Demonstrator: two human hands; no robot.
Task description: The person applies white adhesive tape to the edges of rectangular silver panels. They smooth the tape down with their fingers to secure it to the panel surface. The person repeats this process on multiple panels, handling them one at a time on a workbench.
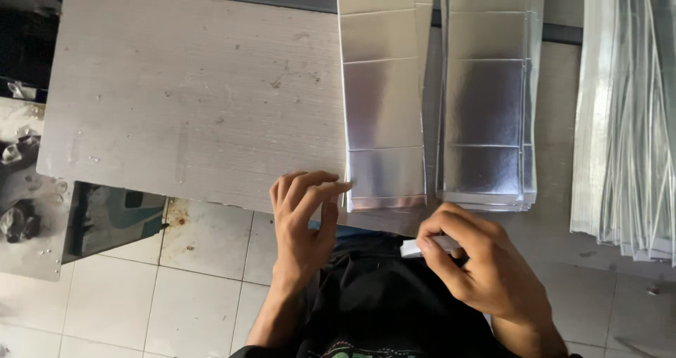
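My left hand [304, 221] rests at the near edge of a grey wooden table [190, 97], its fingertips touching the lower left corner of a stack of creased silver foil sheets [384, 104]. A small white flat piece [429, 245] is pinched in my right hand [479, 263], just below the table edge and over my dark shirt. A second, thicker pile of silver sheets [489, 104] lies to the right of the first.
A tall stack of shiny foil sheets [627, 118] lies at the far right. Below the table, white floor tiles [176, 280] show. At the left edge sits a dark surface with crumpled plastic bits [21, 154].
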